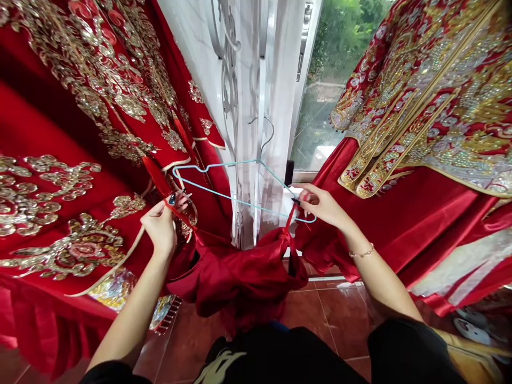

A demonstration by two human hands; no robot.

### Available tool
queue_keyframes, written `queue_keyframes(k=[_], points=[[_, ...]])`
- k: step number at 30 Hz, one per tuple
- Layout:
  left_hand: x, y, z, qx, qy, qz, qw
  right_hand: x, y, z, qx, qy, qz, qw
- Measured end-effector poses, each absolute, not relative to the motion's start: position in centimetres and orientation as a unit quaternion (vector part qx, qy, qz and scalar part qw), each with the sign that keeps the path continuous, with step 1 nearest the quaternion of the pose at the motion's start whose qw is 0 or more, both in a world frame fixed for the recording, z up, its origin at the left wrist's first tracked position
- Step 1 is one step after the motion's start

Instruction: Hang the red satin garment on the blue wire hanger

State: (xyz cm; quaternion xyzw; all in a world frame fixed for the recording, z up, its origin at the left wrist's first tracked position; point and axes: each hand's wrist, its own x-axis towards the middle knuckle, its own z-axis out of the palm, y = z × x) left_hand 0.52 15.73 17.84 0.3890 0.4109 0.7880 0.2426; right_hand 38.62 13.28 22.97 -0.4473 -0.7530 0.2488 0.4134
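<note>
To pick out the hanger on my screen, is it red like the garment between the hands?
No, the hanger is pale blue, while the garment is red.

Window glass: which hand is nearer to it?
Right. In the picture, the right hand is below the window glass; the left hand is farther off, lower left.

red garment (236,277), straps (290,217) drawn up, light blue hanger (259,160) above

We enter this as a garment shop or dressing room: sequinned red garments (80,248), left of frame; beaded red-and-gold jacket (424,112), upper right; pale-blue clothes hanger (259,160), centre; red dress (236,280), lower centre.
</note>
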Motion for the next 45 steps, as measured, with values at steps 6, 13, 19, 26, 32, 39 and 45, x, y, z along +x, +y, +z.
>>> queue_keyframes(k=[6, 13, 19, 26, 32, 39, 45], points=[[-0.7, 15.3, 18.2, 0.400, 0.423, 0.783, 0.221, 38.5, 14.6, 21.2, -0.473, -0.737, 0.067, 0.478], [-1.0, 15.6, 19.8, 0.472, 0.435, 0.732, 0.230, 41.8, 17.4, 21.7, -0.475, -0.749, 0.028, 0.461], [-0.7, 17.1, 22.9, 0.551, 0.424, 0.683, 0.224, 42.8, 18.3, 21.9, -0.474, -0.737, 0.025, 0.481], [2.1, 16.5, 26.9, 0.711, 0.410, 0.478, 0.314, 42.5, 18.3, 21.7, -0.444, -0.762, 0.065, 0.468], [-0.9, 16.2, 24.3, 0.588, 0.403, 0.617, 0.334, 42.6, 17.9, 21.7, -0.447, -0.738, 0.054, 0.502], [-2.3, 14.2, 24.0, 0.651, 0.431, 0.544, 0.306, 42.5, 17.5, 22.0, -0.453, -0.737, 0.044, 0.500], [-2.9, 14.0, 24.1, 0.652, 0.451, 0.544, 0.274, 42.3, 17.2, 21.9, -0.458, -0.746, 0.050, 0.481]])
